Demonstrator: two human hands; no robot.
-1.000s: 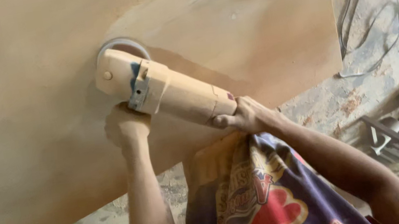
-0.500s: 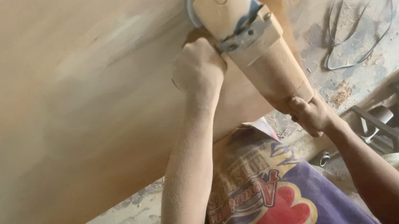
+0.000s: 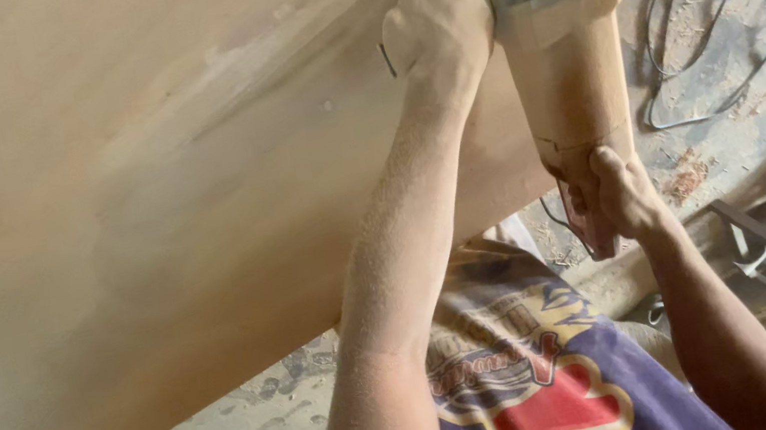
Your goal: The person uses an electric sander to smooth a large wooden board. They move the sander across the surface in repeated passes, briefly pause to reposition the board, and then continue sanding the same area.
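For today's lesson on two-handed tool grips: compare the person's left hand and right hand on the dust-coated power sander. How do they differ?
The left hand sits high, fisted beside the sander's head against the wooden panel; the right hand sits lower, wrapped round the sander's rear end. The left hand and its forearm are thickly coated in sawdust; the right hand looks cleaner. Both hands are closed in a grip on the same tool.

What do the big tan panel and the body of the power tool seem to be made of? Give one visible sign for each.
Panel: probably wood or plywood, sanded matt; faint grain streaks and a pale dusty sheen.
Power tool: likely a plastic body with a metal band, but tan dust coats it, so its real finish cannot be told. Both hands grip it.
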